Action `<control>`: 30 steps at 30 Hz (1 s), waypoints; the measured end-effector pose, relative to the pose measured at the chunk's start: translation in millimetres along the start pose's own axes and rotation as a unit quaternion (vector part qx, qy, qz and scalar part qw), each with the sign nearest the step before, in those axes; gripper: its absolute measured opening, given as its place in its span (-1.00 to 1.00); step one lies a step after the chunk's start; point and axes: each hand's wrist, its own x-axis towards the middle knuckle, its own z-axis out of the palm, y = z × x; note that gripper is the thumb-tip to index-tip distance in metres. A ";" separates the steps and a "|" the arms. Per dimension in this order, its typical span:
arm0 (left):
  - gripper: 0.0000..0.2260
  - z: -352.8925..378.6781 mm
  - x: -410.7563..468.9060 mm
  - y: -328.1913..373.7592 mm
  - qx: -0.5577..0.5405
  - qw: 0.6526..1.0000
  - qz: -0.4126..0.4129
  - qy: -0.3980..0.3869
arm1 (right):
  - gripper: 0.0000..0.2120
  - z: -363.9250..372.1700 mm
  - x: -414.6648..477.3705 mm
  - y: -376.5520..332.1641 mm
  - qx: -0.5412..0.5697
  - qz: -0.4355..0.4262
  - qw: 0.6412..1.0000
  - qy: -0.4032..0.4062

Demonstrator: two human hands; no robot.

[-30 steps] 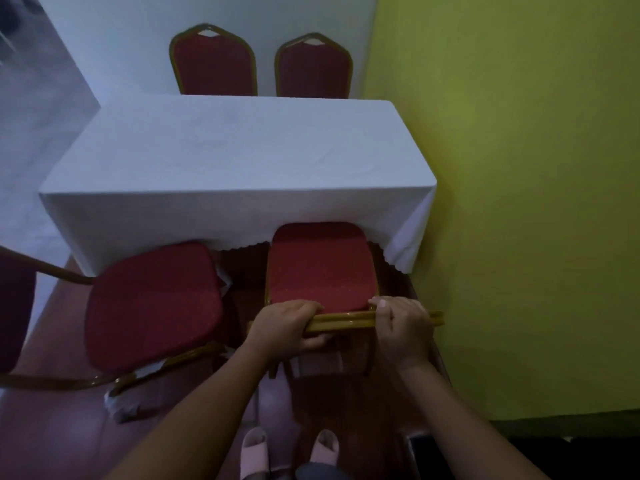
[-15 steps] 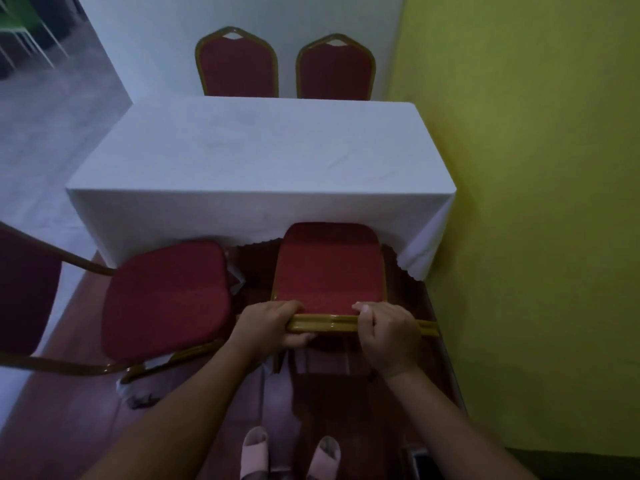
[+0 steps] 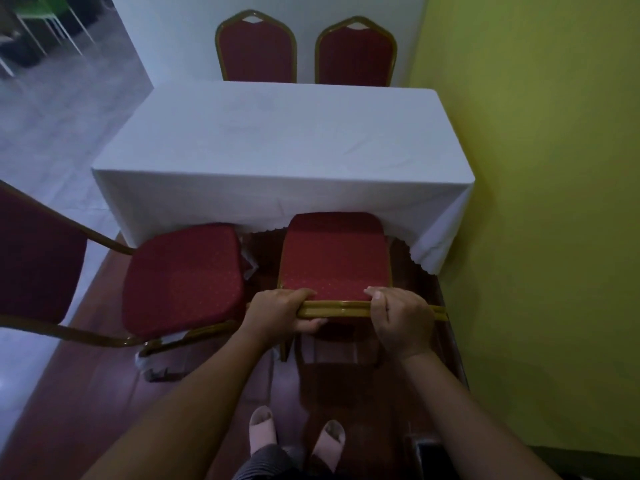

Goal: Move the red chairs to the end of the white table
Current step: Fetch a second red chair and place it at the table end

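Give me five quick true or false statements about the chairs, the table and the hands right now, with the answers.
1. Both hands, left hand and right hand, grip the gold top rail of one chair. True.
2. Three red chairs stand at the table's far side. False: two far chairs do.
3. The white table holds plates. False: nothing shows on the cloth.
4. The turned chair on the left faces sideways. True.
5. The wall on the right is blue. False: it is yellow-green.
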 end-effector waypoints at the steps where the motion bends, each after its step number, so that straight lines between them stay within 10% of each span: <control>1: -0.47 -0.9 3.5 -2.4 0.005 1.000 0.007 -0.004 | -0.58 1.1 3.1 -1.2 -0.002 0.001 1.000 -0.001; 30: -0.38 24.5 115.8 -67.0 0.016 0.993 0.056 -0.101 | -0.50 51.4 98.7 29.0 -0.028 0.074 0.997 -0.007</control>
